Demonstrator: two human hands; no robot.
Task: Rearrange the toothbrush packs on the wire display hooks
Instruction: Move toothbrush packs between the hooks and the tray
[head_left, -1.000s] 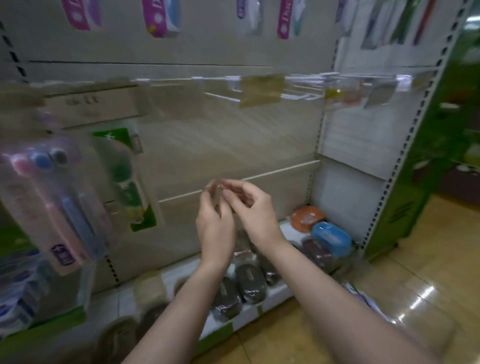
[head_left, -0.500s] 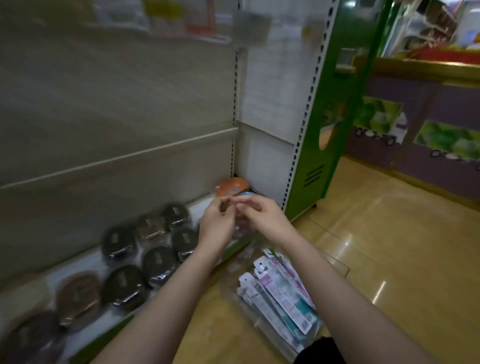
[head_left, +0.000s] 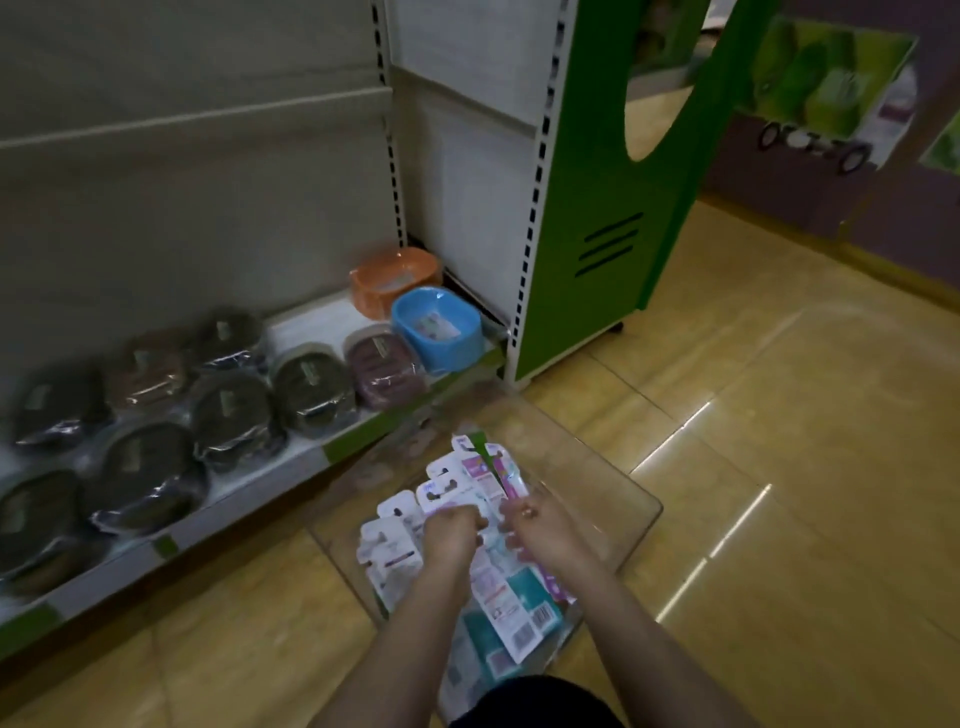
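**Operator:** Report task status.

**Inspector:** No wire display hooks are in view, so no pack can be confirmed as hung. The toothbrush packs lie heaped in a clear plastic bin standing on the floor, just in front of the bottom shelf. Judged from this, picking is under way and all hanging is left to do.

**Operator:** Hand state?

**Inspector:** Both hands are down over the heap, close together. The left hand has its fingers curled, seemingly at the top edge of a pack. The right hand is also curled, at a pink-edged pack. The view is blurred, so I cannot tell whether either hand actually grips a pack.

**Operator:** Materials and shapes?

**Inspector:** The packs are flat, elongated blister cards: white card backs with a cut-out hang hole at the top, teal and pink print, barcodes at the lower end. They overlap loosely at differing angles and will likely slide on one another. The bin is transparent, thin-walled and rectangular with rounded corners. The floor is glossy yellow tile with bright reflections.

**Operator:** Surroundings?

**Inspector:** On the shelf lie dark oval items in shiny plastic wrap, with an orange tub and a blue tub at its right end. A green perforated end panel stands beside them.
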